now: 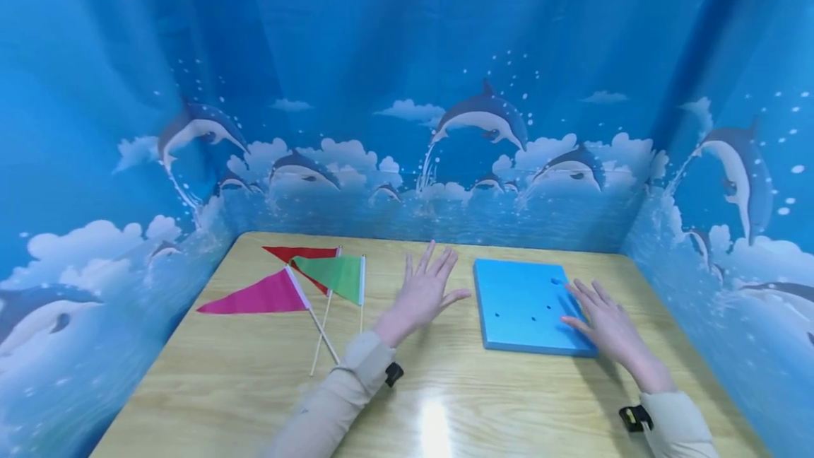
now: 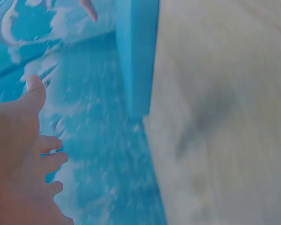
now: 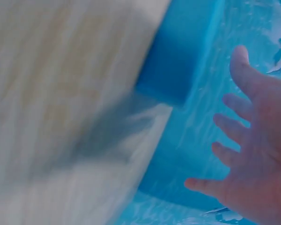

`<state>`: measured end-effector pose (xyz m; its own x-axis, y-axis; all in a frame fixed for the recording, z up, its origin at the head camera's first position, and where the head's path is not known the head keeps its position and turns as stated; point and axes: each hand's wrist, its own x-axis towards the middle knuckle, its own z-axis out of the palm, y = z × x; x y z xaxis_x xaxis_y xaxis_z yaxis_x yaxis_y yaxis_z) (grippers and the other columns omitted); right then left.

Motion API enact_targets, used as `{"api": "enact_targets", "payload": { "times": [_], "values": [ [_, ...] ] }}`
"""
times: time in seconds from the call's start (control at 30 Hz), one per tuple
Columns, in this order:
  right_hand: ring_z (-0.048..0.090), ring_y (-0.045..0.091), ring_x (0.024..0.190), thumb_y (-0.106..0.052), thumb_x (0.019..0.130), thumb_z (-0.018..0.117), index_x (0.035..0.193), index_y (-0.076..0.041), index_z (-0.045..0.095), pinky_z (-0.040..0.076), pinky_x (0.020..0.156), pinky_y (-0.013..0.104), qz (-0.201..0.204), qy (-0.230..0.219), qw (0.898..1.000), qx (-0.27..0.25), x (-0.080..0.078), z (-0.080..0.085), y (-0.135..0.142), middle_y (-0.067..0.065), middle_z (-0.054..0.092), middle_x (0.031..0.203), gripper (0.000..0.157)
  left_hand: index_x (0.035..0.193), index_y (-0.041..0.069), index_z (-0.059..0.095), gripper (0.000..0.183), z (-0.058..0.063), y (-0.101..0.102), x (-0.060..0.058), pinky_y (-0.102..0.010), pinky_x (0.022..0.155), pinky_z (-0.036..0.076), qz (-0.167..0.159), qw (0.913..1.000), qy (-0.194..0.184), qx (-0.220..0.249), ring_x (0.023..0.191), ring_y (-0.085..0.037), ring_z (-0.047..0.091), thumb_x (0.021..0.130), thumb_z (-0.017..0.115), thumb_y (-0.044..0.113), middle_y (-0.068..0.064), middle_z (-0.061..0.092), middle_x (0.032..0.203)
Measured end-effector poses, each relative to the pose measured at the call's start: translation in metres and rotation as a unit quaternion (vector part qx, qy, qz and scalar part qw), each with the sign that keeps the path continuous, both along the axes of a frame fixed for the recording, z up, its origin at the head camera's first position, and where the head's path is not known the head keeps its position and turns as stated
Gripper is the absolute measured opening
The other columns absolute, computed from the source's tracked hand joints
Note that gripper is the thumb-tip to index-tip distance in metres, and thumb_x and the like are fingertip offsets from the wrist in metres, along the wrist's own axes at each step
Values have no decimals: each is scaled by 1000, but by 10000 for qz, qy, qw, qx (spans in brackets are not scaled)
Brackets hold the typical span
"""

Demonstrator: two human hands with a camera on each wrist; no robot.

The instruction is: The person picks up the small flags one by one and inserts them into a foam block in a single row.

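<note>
A flat blue block with several small holes in its top lies on the right half of the table. My right hand, fingers spread, hovers over its right edge and holds nothing; the right wrist view shows that hand beside the block's side. Between the flags and the block, my left hand is held out with straight, spread fingers, also with nothing in it. At the left lie a pink pennant flag, a green pennant flag and a red pennant flag, their thin sticks crossing.
The wood-grain table ends at the back and sides against a blue curtain printed with dolphins and clouds. The flag sticks reach toward my left sleeve. A black wrist device sits at my right cuff.
</note>
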<state>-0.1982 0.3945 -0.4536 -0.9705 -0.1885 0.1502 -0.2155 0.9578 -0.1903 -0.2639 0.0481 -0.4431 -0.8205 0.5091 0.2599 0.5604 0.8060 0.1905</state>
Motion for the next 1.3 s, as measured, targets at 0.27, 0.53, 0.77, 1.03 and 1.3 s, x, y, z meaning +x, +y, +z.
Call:
{"api": "enact_targets", "payload": {
  "times": [0.27,0.53,0.77,1.03,1.3],
  "values": [
    [10,46,135,-51,86,54,145,-12,27,9,91,77,175,-711,9971,-203,1,-15,21,18,24,149,75,147,19,18,78,-22,48,13,-62,109,5,-583,9956,-442,-577,141,-23,-7,87,33,65,2,13,154],
    [10,46,135,-49,87,54,144,-11,29,8,91,78,178,-972,9938,-518,-1,-15,20,19,24,148,73,147,21,17,75,-36,58,18,-61,109,4,-803,9890,-992,-743,142,-26,0,88,36,62,3,13,154],
    [10,48,135,-48,87,55,144,-10,29,8,90,79,167,-1014,9932,-552,-1,-15,21,19,24,148,73,147,20,20,76,-35,58,17,-61,109,5,-825,9896,-922,-727,142,-27,2,87,37,63,2,17,153],
    [13,49,133,-51,86,55,143,-8,31,12,92,77,191,-899,9949,-419,-5,-17,6,20,25,147,75,147,21,20,75,-34,46,13,-62,109,4,-722,9886,-1001,-866,141,-28,3,87,38,63,3,17,153],
    [16,49,133,-50,86,55,142,-8,33,14,90,78,244,-819,9955,-415,-9,-17,-13,19,28,147,73,147,22,19,76,-36,29,9,-62,109,2,-663,9882,-1100,-831,141,-28,2,87,39,63,4,15,153]
  ]
}}
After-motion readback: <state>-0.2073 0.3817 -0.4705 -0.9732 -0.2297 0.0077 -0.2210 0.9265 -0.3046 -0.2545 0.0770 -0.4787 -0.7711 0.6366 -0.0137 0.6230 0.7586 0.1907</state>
